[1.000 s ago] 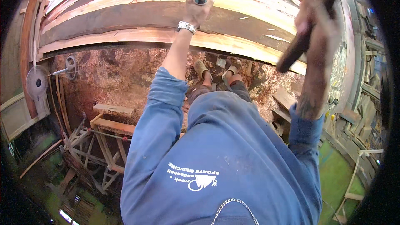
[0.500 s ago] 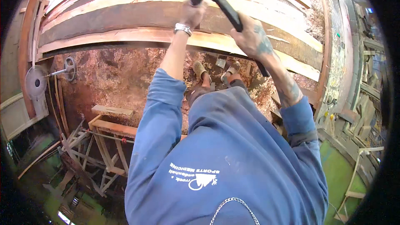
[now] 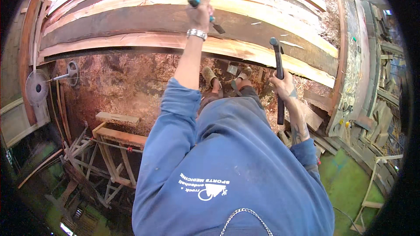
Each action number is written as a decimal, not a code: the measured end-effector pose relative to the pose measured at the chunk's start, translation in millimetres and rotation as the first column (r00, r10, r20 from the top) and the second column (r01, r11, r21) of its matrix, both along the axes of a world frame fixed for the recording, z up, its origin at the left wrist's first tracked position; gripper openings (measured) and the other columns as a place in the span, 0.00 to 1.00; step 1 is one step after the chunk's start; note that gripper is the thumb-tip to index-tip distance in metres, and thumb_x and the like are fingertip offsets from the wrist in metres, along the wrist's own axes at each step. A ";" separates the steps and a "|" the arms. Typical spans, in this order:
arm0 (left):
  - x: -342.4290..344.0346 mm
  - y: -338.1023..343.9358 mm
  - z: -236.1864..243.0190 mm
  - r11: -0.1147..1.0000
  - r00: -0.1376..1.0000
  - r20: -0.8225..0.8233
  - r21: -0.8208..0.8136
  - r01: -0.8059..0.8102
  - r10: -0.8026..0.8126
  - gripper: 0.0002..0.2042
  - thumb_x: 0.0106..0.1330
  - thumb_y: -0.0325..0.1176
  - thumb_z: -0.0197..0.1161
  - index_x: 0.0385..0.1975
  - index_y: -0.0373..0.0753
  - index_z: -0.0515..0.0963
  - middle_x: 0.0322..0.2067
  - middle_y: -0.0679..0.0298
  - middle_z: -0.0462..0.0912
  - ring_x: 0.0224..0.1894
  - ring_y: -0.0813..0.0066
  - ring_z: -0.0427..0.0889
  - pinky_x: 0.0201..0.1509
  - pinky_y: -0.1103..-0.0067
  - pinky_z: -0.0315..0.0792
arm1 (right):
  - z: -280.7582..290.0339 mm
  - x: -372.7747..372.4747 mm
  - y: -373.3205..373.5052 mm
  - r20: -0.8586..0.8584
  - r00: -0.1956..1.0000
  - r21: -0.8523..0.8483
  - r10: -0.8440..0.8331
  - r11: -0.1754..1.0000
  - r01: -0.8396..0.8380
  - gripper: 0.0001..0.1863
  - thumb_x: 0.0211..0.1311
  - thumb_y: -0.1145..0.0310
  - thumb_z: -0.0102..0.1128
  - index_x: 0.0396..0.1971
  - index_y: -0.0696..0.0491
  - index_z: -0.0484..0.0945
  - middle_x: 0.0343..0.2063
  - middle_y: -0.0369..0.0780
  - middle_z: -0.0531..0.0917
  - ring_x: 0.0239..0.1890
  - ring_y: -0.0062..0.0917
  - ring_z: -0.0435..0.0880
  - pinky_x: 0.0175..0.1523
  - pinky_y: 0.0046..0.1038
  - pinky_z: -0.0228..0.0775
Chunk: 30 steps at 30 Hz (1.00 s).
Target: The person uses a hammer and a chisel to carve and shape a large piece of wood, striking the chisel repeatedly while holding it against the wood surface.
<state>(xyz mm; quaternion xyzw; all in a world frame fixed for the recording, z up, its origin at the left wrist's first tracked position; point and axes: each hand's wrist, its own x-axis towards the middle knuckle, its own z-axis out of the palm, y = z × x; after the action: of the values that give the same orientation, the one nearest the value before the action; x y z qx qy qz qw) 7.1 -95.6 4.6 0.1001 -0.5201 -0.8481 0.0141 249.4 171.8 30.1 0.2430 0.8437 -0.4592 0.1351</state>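
Drawn away from the chisel (image 3: pixel 218 28), the hammer (image 3: pixel 279 63) now stands to the near right, and the chisel has tipped so its blade shows. The left hand (image 3: pixel 199 16) grips the chisel's handle over banded timber (image 3: pixel 127 21); whether the blade touches wood, I cannot tell. The right hand (image 3: pixel 285 85) has its fingers closed around the hammer's handle. Nearer, shavings (image 3: pixel 144 72) cover the floor; far left stands a fan (image 3: pixel 37 88).

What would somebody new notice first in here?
Probably the blue sweatshirt filling the lower middle. Next, the dark hammer in the right hand, right of centre, and the chisel in the left hand, seen against long wooden boards across the top.
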 end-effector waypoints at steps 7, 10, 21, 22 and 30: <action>6.1 42.2 -10.0 0.988 0.988 -0.008 -0.004 0.153 -0.153 0.12 0.63 0.31 0.63 0.22 0.45 0.65 0.13 0.72 0.65 0.15 0.82 0.66 0.16 0.82 0.59 | 30.3 6.7 -4.4 -0.120 0.992 -0.079 -0.025 0.997 0.016 0.10 0.53 0.75 0.62 0.32 0.55 0.69 0.15 0.31 0.70 0.11 0.14 0.67 0.15 0.22 0.58; 8.4 49.8 -8.1 0.982 0.982 -0.002 0.004 0.189 -0.189 0.13 0.64 0.32 0.63 0.22 0.45 0.65 0.14 0.72 0.66 0.15 0.82 0.67 0.16 0.82 0.60 | 32.0 14.4 1.5 -0.117 0.991 -0.076 -0.060 0.996 0.051 0.11 0.53 0.75 0.62 0.32 0.54 0.68 0.14 0.30 0.68 0.10 0.14 0.65 0.14 0.21 0.57; 6.2 90.0 -28.3 0.842 0.945 -0.154 -0.511 0.172 -0.287 0.13 0.60 0.34 0.65 0.17 0.36 0.74 0.15 0.67 0.77 0.19 0.78 0.76 0.26 0.75 0.71 | 108.1 -39.7 12.4 -0.221 0.954 -0.237 -0.204 0.960 0.150 0.12 0.55 0.73 0.65 0.35 0.55 0.71 0.17 0.30 0.72 0.13 0.13 0.69 0.16 0.20 0.62; 10.2 89.2 -24.3 0.840 0.947 -0.152 -0.517 0.168 -0.283 0.13 0.60 0.34 0.65 0.17 0.36 0.74 0.15 0.67 0.77 0.19 0.78 0.76 0.26 0.75 0.71 | 137.0 -59.4 10.4 -0.311 0.935 -0.175 -0.171 0.977 0.121 0.12 0.56 0.73 0.66 0.36 0.55 0.72 0.16 0.30 0.72 0.13 0.13 0.70 0.15 0.19 0.61; 17.9 94.9 -23.3 0.737 0.907 -0.154 -0.642 0.210 -0.393 0.11 0.62 0.36 0.67 0.22 0.39 0.77 0.17 0.70 0.78 0.21 0.80 0.75 0.26 0.78 0.69 | 245.8 -143.0 56.4 -0.563 0.636 0.803 0.528 0.168 0.571 0.11 0.57 0.66 0.64 0.21 0.50 0.71 0.15 0.35 0.73 0.16 0.26 0.72 0.25 0.31 0.66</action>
<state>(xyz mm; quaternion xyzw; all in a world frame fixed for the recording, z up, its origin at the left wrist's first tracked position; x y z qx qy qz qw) 25.0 -0.6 -18.7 -0.1170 -0.7677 -0.6297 -0.0202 106.4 228.1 275.9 0.0601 0.8847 0.1470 -0.4383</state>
